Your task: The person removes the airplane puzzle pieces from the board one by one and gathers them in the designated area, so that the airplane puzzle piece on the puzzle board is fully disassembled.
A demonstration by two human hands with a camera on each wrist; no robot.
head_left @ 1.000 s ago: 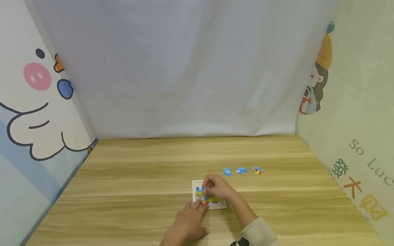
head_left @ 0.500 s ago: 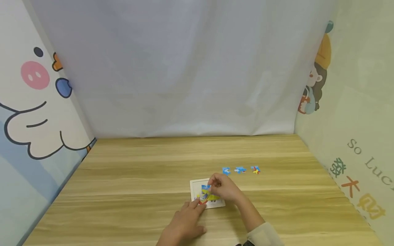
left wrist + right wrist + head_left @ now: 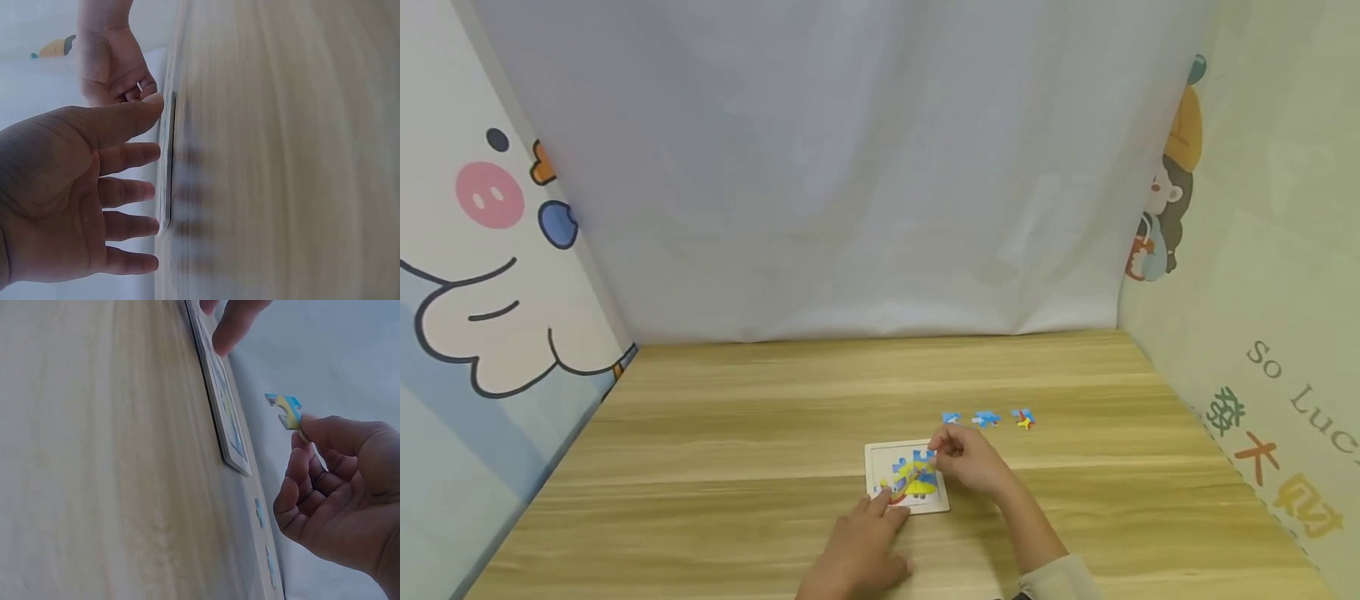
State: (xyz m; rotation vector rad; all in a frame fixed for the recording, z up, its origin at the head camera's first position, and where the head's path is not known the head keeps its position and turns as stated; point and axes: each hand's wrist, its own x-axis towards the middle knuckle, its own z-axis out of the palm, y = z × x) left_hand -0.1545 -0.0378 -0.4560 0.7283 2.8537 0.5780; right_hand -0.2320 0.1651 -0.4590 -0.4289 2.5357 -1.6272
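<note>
Blue piece (image 3: 284, 410), pinched in the right hand (image 3: 973, 458), has lifted off the tray (image 3: 880, 454) toward 2 o'clock; the left hand (image 3: 857, 546), fingers straight, steadies the tray's near edge.

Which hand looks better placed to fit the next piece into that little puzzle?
Probably the right hand: it already pinches a blue and yellow puzzle piece just above the puzzle board. The left hand lies open, its fingers touching the board's near edge.
</note>
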